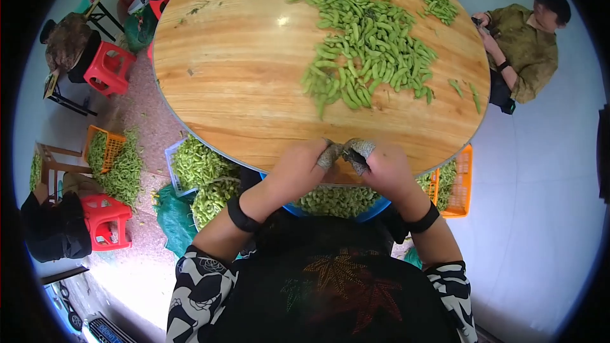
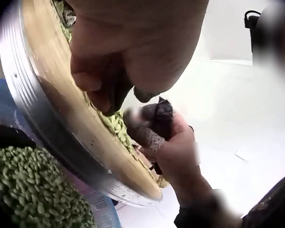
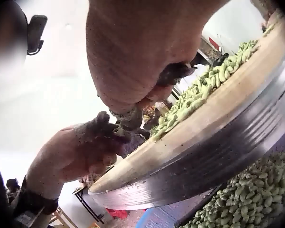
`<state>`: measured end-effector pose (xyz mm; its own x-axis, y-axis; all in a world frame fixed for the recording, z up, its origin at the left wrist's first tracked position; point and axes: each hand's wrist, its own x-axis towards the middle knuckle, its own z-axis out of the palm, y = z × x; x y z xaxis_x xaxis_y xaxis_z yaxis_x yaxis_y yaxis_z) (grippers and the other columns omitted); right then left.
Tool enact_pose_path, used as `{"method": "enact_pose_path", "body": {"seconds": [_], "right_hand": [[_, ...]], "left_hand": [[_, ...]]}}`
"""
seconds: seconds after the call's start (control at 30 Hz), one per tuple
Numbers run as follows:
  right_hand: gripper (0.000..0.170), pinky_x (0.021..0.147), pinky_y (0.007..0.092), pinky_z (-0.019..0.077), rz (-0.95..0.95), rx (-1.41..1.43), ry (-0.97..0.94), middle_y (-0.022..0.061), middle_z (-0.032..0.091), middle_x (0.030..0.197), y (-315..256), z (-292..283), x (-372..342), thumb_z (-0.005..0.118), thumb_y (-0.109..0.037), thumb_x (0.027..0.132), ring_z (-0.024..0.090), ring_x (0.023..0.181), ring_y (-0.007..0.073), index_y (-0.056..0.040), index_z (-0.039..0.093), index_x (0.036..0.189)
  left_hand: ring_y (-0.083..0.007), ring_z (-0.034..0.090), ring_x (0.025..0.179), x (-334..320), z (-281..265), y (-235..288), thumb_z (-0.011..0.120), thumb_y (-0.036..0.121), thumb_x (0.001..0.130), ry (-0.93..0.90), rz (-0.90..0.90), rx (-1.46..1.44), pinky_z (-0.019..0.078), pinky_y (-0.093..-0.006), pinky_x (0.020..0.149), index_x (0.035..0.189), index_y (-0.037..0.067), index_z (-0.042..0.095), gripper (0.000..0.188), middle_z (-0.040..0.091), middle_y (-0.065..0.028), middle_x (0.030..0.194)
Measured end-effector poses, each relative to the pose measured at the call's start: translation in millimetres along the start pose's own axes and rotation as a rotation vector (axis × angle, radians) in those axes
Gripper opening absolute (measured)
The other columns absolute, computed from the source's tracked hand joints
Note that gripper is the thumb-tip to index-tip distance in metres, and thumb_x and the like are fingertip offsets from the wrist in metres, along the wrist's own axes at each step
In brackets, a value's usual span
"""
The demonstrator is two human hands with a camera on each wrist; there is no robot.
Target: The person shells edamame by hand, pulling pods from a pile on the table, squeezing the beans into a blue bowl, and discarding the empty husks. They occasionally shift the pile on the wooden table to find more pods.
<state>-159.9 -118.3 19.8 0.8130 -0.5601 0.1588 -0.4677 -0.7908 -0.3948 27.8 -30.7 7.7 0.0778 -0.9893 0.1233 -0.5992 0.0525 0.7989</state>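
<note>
My left hand (image 1: 305, 156) and right hand (image 1: 389, 166) meet over the near edge of the round wooden table (image 1: 235, 76). Grey speckled covers (image 1: 361, 147) wrap thumbs and fingers, which curl in with tips together. Between them both hands pinch a small edamame pod (image 3: 117, 125), mostly hidden by the fingers. Beyond the hands, a long heap of green edamame pods (image 1: 375, 44) spreads over the tabletop. Right under the edge, shelled beans (image 2: 33, 190) fill a blue basin (image 1: 375, 210).
An orange crate (image 1: 466, 184) of pods stands under the table at right. To the left are a pale crate (image 1: 173, 168), a green sack (image 1: 173, 213) and red stools (image 1: 105, 219). A person (image 1: 527, 44) sits at the right; others sit at the left.
</note>
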Motion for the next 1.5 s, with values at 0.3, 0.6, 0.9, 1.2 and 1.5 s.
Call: {"method": "enact_pose_path", "body": {"seconds": [0.3,0.6,0.9,1.2,1.5], "right_hand": [[0.022,0.059,0.0358,0.0473,0.133,0.577,0.256,0.0079,0.062,0.076,6,25,-5,0.067,-0.012,0.082,0.060,0.067,0.0238,-0.0059,0.063,0.103],[0.016,0.046,0.0176,0.0324,0.544,1.403,-0.086,-0.0041,0.057,0.071,8,15,-4,0.066,-0.012,0.087,0.044,0.052,0.0022,-0.0035,0.063,0.101],[0.026,0.067,0.0327,0.0476,0.218,0.306,0.350,0.0086,0.062,0.076,-2,10,-8,0.070,-0.018,0.082,0.056,0.069,0.0161,0.0007,0.062,0.099],[0.015,0.080,0.0264,0.0478,0.266,1.171,-0.035,0.0015,0.064,0.094,-13,6,-12,0.064,-0.005,0.087,0.058,0.089,0.0093,-0.0006,0.061,0.101],[0.042,0.073,0.0377,0.0483,0.151,0.681,-0.043,0.0211,0.062,0.091,-29,0,-38,0.059,-0.014,0.082,0.061,0.085,0.0383,-0.0038,0.054,0.123]], "left_hand": [[-0.0063,0.057,0.065,-5,5,-1,0.052,0.007,0.092,-0.158,-0.399,-0.669,0.0467,-0.0219,0.059,0.094,0.002,0.061,0.010,0.064,-0.0021,0.075],[-0.0099,0.061,0.068,-13,16,-3,0.054,0.005,0.091,-0.114,-0.311,-0.736,0.0503,-0.0255,0.061,0.096,-0.001,0.061,0.011,0.066,-0.0043,0.076],[-0.0126,0.065,0.074,-18,11,-1,0.054,0.003,0.089,0.001,-0.203,-0.414,0.0519,-0.0278,0.066,0.100,-0.003,0.061,0.014,0.068,-0.0107,0.080],[-0.0083,0.057,0.064,-30,-11,9,0.051,0.020,0.096,-0.356,-0.552,-1.169,0.0420,-0.0199,0.055,0.100,0.003,0.061,0.020,0.064,-0.0049,0.077],[-0.0056,0.055,0.068,-40,1,15,0.051,0.005,0.093,-0.115,-0.300,-0.806,0.0457,-0.0211,0.062,0.100,0.002,0.060,0.012,0.062,-0.0015,0.077]]}}
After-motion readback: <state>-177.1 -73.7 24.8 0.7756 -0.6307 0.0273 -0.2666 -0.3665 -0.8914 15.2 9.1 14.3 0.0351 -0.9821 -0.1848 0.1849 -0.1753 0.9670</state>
